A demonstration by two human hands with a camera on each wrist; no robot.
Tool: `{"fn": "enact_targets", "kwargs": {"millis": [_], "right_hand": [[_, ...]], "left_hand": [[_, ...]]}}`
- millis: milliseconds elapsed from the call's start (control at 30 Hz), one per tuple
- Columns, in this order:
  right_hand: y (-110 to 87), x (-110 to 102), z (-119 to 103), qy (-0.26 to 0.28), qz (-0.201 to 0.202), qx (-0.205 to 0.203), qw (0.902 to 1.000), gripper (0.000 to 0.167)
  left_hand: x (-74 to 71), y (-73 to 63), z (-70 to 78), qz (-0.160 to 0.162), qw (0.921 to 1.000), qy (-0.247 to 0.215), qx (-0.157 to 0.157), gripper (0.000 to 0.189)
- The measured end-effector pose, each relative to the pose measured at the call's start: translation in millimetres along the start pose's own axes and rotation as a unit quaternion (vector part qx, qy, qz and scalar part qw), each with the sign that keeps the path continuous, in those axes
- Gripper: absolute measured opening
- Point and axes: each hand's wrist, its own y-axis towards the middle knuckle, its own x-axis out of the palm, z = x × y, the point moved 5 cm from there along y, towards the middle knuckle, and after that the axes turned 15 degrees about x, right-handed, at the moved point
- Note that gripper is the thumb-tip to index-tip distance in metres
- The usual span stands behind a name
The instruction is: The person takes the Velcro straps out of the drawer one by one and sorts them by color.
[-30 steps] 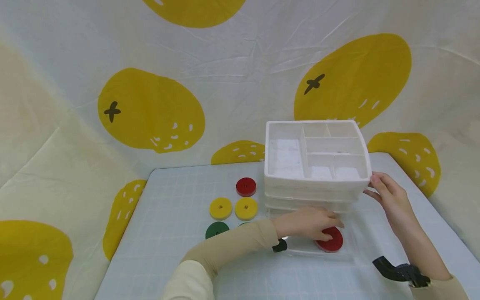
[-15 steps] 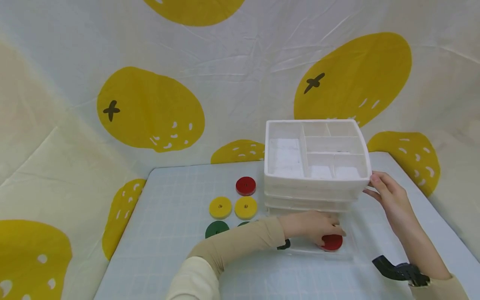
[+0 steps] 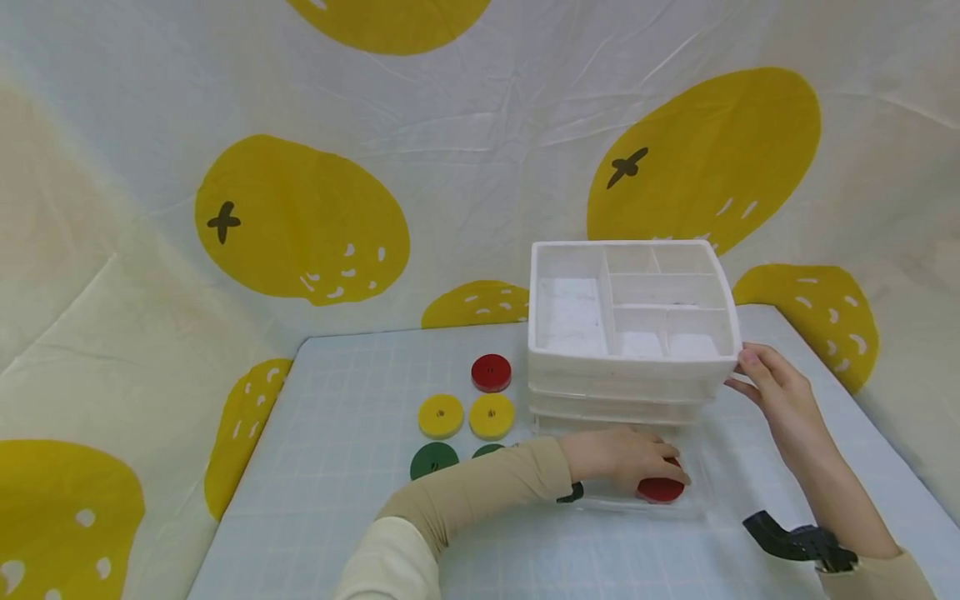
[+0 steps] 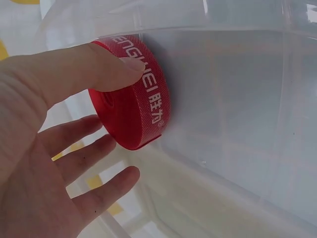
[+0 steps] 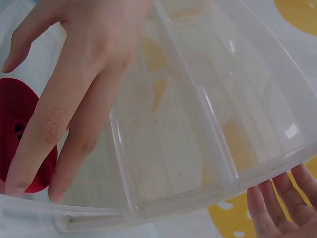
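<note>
A red roll of hook-and-loop tape (image 4: 126,109), with white lettering on its edge, is in the pulled-out clear drawer (image 3: 622,506). My left hand (image 3: 618,458) holds this roll, its thumb on the lettered edge and fingers at the far side. Part of the roll is hidden under the hand in the head view. At the right front corner of the white drawer organizer (image 3: 633,362), my right hand (image 3: 783,400) rests its fingers against the side; the right wrist view shows these fingertips touching the wall.
Left of the organizer lie another red roll (image 3: 491,373), two yellow rolls (image 3: 441,417) and two green rolls (image 3: 434,462), one partly behind the left sleeve. The organizer's top has several open compartments. A patterned cloth (image 3: 480,167) hangs behind the table.
My left hand has shifted slightly right and toward the front over the red roll, covering more of its top. The right hand and organizer stay in place.
</note>
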Motion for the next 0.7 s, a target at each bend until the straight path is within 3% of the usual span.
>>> {"fn": "enact_targets", "kwargs": {"millis": [300,700], "right_hand": [[0.0,0.7,-1.4,0.000,0.001,-0.012,0.9999,0.032],[0.1,0.7,-1.1,0.015,0.000,-0.006,0.9999,0.030]], "left_hand": [[-1.1,1.9,1.5,-0.003,1.0000,-0.002,-0.002,0.058],[-0.7,-2.1,2.2,-0.025,0.9983,0.043,-0.029,0.056]]}}
